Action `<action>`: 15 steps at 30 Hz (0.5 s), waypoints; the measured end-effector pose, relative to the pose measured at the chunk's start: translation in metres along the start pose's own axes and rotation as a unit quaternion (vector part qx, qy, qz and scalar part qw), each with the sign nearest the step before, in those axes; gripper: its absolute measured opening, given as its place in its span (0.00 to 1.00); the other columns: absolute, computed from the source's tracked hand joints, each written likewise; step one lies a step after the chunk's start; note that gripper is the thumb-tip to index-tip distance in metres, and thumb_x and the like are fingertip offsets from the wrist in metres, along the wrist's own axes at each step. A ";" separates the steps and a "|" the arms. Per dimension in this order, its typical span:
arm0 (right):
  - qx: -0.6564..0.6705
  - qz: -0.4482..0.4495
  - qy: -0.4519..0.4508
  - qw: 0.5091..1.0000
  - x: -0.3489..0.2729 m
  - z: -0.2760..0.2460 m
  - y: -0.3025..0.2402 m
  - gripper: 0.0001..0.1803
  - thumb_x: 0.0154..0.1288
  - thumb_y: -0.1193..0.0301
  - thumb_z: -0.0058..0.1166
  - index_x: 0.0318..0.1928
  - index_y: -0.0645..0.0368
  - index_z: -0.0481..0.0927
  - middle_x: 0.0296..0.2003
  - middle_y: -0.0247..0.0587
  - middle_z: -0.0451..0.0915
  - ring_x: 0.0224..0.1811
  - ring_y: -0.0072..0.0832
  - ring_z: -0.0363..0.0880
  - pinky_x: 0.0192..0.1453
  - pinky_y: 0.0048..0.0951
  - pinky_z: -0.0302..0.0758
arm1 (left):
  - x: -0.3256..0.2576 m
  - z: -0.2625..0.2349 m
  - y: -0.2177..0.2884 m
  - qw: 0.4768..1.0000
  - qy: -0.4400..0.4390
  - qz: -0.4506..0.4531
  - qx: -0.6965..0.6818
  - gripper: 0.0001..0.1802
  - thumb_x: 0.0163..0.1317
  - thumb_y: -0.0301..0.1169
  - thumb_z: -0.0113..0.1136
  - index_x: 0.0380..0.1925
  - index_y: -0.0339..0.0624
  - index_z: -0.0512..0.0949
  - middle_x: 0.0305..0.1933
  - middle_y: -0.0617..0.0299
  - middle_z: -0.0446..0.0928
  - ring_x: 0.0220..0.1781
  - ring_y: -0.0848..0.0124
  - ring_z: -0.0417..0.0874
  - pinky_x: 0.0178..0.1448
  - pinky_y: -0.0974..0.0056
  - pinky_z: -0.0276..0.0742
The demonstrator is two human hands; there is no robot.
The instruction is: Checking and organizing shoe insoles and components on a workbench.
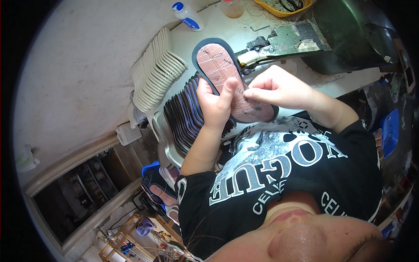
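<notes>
A shoe insole (pixel 217 61) with a pinkish-brown printed board and a dark rim is held up in front of my chest, tilted. My left hand (pixel 218 101) is closed around its left edge, with the thumb lying across the board. At the opposite edge, my right hand (pixel 278 89) has its thumb and fingertips pinched together against the insole; what lies between them is too small to make out. A row of dark insoles (pixel 185 115) stands packed together just beside my left forearm. Behind it leans a row of off-white curved sole pieces (pixel 158 74).
A dark green machine (pixel 349 39) with a flat worn plate (pixel 299 37) occupies the table's right side. A white bottle with a blue cap (pixel 188 16), a plastic cup (pixel 232 8) and a yellow basket (pixel 286 6) sit at the back. A wall (pixel 78 65) rises at left.
</notes>
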State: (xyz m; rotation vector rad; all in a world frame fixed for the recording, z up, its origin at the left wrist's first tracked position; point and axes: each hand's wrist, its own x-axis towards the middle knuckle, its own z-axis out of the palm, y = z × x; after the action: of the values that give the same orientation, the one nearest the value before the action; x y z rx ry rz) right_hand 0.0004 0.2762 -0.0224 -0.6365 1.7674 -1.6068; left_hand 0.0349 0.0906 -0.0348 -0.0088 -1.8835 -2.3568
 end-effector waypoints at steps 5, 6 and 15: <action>0.116 0.001 0.045 0.992 0.003 0.000 0.007 0.15 0.68 0.67 0.55 0.28 0.67 0.80 0.23 0.26 0.75 0.27 0.11 0.66 0.31 0.20 0.65 | 0.023 0.014 0.008 0.999 0.028 -0.043 -0.019 0.17 0.55 0.22 0.67 0.44 0.33 0.74 0.41 0.59 0.80 0.42 0.72 0.82 0.50 0.67 0.77; 0.150 0.036 0.013 0.988 -0.001 -0.001 0.014 0.17 0.67 0.61 0.57 0.29 0.64 0.82 0.22 0.22 0.74 0.25 0.11 0.64 0.29 0.22 0.66 | 0.031 0.012 0.002 0.997 0.066 -0.035 -0.012 0.16 0.55 0.22 0.67 0.43 0.33 0.74 0.40 0.60 0.80 0.40 0.72 0.82 0.48 0.68 0.77; 0.311 0.062 0.079 0.945 -0.031 0.009 0.031 0.16 0.70 0.68 0.54 0.51 0.68 0.79 0.42 0.38 0.83 0.42 0.18 0.78 0.49 0.23 0.75 | 0.076 0.012 -0.035 0.991 0.024 -0.081 0.103 0.16 0.53 0.31 0.69 0.37 0.31 0.79 0.40 0.58 0.75 0.44 0.69 0.77 0.51 0.65 0.73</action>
State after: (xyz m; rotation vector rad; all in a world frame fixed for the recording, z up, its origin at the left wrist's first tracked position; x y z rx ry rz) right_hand 0.0297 0.2965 -0.0487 -0.0954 1.2516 -2.0236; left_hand -0.0450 0.1030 -0.0595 0.2272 -2.1695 -2.2233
